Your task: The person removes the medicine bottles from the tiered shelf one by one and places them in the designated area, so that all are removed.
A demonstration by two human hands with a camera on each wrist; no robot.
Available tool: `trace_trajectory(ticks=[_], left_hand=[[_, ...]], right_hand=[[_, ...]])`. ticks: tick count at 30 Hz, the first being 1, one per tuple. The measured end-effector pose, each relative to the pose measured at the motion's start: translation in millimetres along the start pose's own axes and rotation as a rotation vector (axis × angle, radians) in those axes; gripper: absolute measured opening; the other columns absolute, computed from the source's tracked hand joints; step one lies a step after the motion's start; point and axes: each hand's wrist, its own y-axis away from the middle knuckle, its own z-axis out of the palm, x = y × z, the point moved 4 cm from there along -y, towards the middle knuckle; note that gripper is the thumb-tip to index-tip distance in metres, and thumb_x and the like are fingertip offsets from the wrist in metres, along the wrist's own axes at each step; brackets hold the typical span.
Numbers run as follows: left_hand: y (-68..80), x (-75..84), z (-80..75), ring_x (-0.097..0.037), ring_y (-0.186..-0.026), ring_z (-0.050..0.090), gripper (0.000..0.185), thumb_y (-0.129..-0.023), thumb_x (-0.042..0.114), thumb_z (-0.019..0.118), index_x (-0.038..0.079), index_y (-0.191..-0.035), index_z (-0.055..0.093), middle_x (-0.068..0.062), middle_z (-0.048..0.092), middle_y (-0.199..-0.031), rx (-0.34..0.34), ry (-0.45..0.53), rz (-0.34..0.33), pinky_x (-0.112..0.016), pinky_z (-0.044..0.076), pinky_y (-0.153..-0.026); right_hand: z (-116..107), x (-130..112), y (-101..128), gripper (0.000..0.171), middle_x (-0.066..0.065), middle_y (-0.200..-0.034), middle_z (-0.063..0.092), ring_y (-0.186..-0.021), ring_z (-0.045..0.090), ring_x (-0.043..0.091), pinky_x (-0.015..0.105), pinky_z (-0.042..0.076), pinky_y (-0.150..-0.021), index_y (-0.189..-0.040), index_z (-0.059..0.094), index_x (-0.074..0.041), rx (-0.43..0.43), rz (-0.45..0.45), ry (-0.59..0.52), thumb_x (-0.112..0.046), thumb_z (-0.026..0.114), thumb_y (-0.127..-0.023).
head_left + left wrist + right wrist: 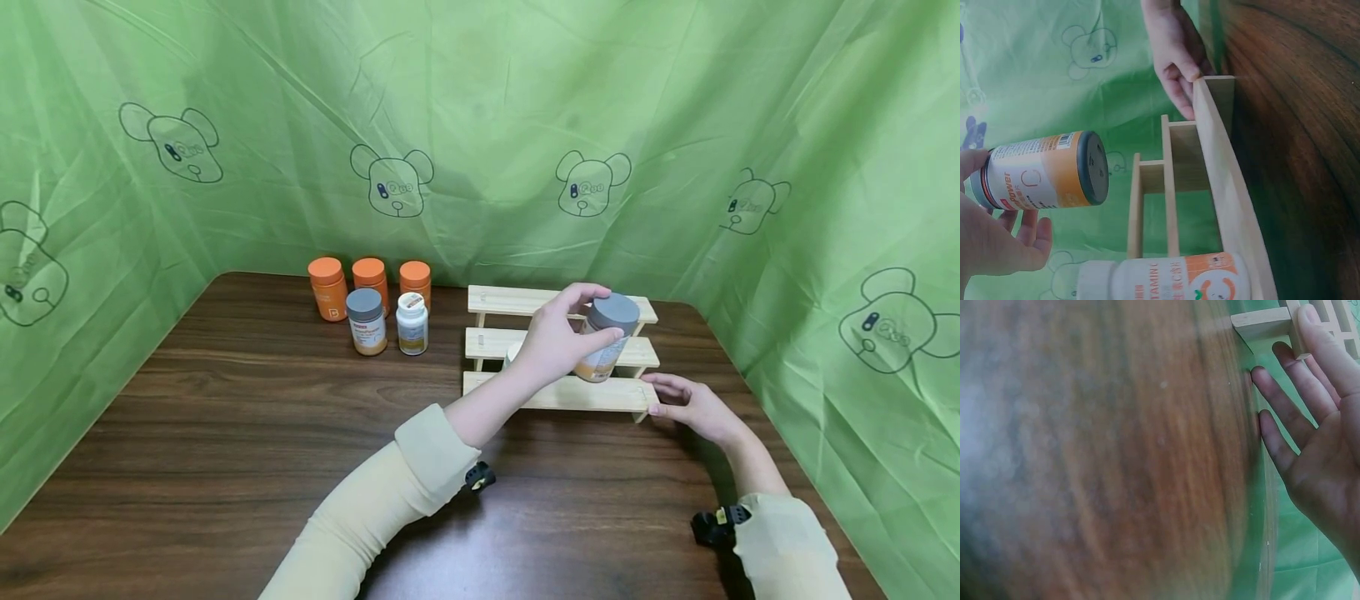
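While my right hand (693, 406) lies flat-fingered against the rack (558, 393) to steady it, my left hand (555, 342) grips a grey-capped bottle (607, 337) above the steps

The stepped rack (558, 393) is pale bare wood, matt and unvarnished looking, while the table (225, 433) under it is dark wood grain with a smooth, slightly glossy finish. The bottle (604, 343) over the rack looks like plastic with a shiny paper label and a matt grey lid. The green backdrop (480, 125) is thin crinkly sheeting with a faint sheen.
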Motion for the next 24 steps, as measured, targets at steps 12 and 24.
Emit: trace_trajectory(ticks=[12, 24], left_hand=[[13.0, 12.3, -20.3, -0.011, -0.088, 0.062, 0.045, -0.077, 0.023, 0.079, 0.023, -0.118, 0.059, 0.004, 0.065, -0.108, 0.001, -0.008, 0.029, -0.023, 0.051, -0.074], [23.3, 21.8, -49.0, -0.012, -0.088, 0.061, 0.045, -0.078, 0.028, 0.078, 0.026, -0.119, 0.059, 0.006, 0.063, -0.107, 0.013, -0.052, 0.047, -0.030, 0.052, -0.077]], right_hand=[[0.7, -2.9, 0.9, 0.054, 0.024, -0.130, 0.053, -0.110, 0.051, -0.008, 0.012, 0.042, -0.087, -0.135, 0.048, -0.001, -0.004, 0.006, 0.005, -0.015, 0.069, -0.087], [-0.4, 2.4, -0.3, 0.054, 0.023, -0.131, 0.053, -0.109, 0.050, -0.011, 0.009, 0.041, -0.087, -0.134, 0.050, -0.004, 0.022, 0.031, 0.028, -0.019, 0.070, -0.086]])
